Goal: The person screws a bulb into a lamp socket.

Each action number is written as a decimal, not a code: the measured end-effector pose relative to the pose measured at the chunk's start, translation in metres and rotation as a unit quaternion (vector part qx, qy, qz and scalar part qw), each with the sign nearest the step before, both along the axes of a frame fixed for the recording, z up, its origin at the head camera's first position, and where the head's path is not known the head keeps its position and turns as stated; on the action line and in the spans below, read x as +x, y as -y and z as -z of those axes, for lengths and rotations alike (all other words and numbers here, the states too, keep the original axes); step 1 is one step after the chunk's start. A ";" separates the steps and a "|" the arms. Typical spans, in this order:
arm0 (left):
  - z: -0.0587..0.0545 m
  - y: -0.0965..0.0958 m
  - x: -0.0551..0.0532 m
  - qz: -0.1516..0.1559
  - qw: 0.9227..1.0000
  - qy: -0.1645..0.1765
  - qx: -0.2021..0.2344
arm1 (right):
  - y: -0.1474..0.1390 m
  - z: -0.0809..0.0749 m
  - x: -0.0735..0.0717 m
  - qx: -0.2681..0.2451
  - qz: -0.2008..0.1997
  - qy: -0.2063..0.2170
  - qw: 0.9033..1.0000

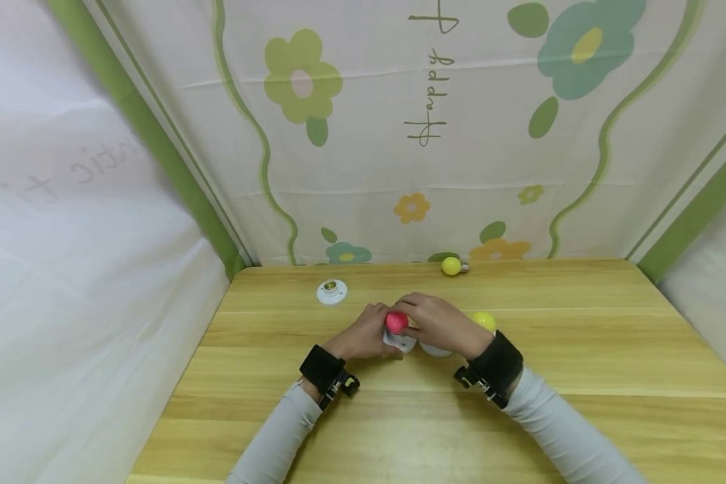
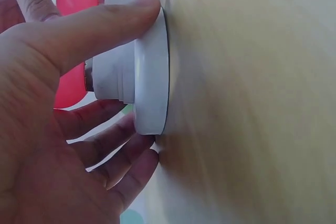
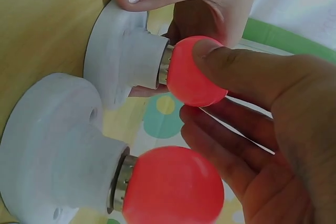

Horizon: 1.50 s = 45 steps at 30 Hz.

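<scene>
1. Head view: the right hand (image 1: 438,324) pinches a red bulb (image 1: 396,322), which stands in a white holder (image 2: 152,77); the left hand (image 1: 363,334) grips that holder's base, thumb over the rim. All this is near the middle of the bench (image 1: 423,430).
2. If the left hold slackened, the base might turn along with the bulb. A sideways push from the right thumb could tilt the bulb and jam its cap (image 3: 164,64), part of which shows outside the holder.
3. A second holder (image 3: 31,150) with its own red bulb (image 3: 173,187) stands just to the right; a careless swing of the right hand could knock it.
4. At the far edge, a loose yellow bulb (image 1: 450,266) lies on its side and could roll if bumped. An empty holder (image 1: 331,292) stands far left, well apart.
5. The right hand hides the second red bulb from above and partly covers another yellow bulb (image 1: 484,320); whether that one sits in anything cannot be told. Inner threads are hidden, so how deep the pinched bulb sits is unclear.
</scene>
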State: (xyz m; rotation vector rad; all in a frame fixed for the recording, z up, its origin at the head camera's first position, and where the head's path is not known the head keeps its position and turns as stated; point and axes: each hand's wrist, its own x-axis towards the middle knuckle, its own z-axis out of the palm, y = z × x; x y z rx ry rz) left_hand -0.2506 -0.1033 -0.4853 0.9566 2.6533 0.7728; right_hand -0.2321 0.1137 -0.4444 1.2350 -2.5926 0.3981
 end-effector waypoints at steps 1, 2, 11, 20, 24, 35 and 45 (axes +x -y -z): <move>0.000 0.000 0.000 0.000 1.000 0.001 0.001 | 0.000 0.000 0.000 0.000 0.001 -0.001 1.000; 0.000 0.000 0.000 0.000 1.000 0.003 0.003 | -0.001 0.001 0.000 0.000 0.002 -0.001 1.000; -0.004 0.012 0.000 0.011 0.998 0.047 0.037 | -0.013 -0.009 0.003 -0.020 0.010 0.033 0.999; -0.016 0.050 0.001 -0.028 0.991 0.018 0.132 | -0.064 -0.032 -0.020 -0.074 0.047 0.071 0.994; -0.014 0.062 -0.002 -0.081 0.984 -0.051 0.152 | -0.087 -0.034 -0.039 -0.086 0.071 0.108 0.988; -0.009 0.084 -0.030 -0.177 0.963 -0.167 0.113 | -0.131 -0.012 -0.097 -0.087 0.134 0.158 0.974; -0.001 0.093 -0.050 -0.206 0.970 -0.091 0.094 | -0.137 0.020 -0.125 -0.059 0.116 0.150 0.980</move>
